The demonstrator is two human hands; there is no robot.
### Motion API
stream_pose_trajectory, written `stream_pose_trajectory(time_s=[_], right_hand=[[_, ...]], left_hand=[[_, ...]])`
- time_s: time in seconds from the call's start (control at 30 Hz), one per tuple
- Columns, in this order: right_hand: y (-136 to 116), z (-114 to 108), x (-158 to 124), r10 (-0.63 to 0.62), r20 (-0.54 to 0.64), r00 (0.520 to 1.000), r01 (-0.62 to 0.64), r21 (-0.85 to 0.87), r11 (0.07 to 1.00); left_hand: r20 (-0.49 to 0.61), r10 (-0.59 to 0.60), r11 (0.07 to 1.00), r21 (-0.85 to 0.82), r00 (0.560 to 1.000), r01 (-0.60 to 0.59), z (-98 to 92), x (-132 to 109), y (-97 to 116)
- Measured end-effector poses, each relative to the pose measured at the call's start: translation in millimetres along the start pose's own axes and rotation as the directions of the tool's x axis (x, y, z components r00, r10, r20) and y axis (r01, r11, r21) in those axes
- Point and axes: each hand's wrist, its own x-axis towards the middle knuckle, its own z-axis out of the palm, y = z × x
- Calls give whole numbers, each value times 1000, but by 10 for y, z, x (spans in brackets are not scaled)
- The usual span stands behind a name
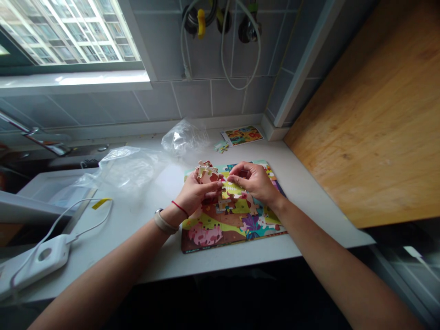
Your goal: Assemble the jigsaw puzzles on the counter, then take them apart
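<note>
Near desk [309,201] back edge: left hand [195,192] grip closed on stack of puzzle pieces [207,170]; right hand [252,181] pinching one piece [233,189] over puzzle board [220,229].

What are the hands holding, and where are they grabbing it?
The left hand holds a small bunch of loose puzzle pieces by their lower edges. The right hand pinches one piece over the puzzle board; its exact grip spot is too small to tell.
</note>
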Motion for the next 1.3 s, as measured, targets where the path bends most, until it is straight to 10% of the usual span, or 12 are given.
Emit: stream_pose_trajectory(time_s=[0.43,0.6,0.8,1.07,1.3], right_hand=[[8,-36,-7,214,80,973,-216,14,976],[46,-106,56,208,-162,965,-180,175,968],[159,-381,190,72,-542,838,-21,100,995],[320,-521,255,-52,-539,841,-6,-106,994],[268,-630,273,-89,-706,703,104,-22,994]], left_hand=[[-113,133,989,85,985,-124,-19,36,43],[-71,98,994,53,993,-95,-53,62,23],[-115,140,988,74,983,-132,-120,104,47],[-112,162,986,54,980,-157,-110,119,52],[-135,164,985,80,977,-154,-98,105,109]])
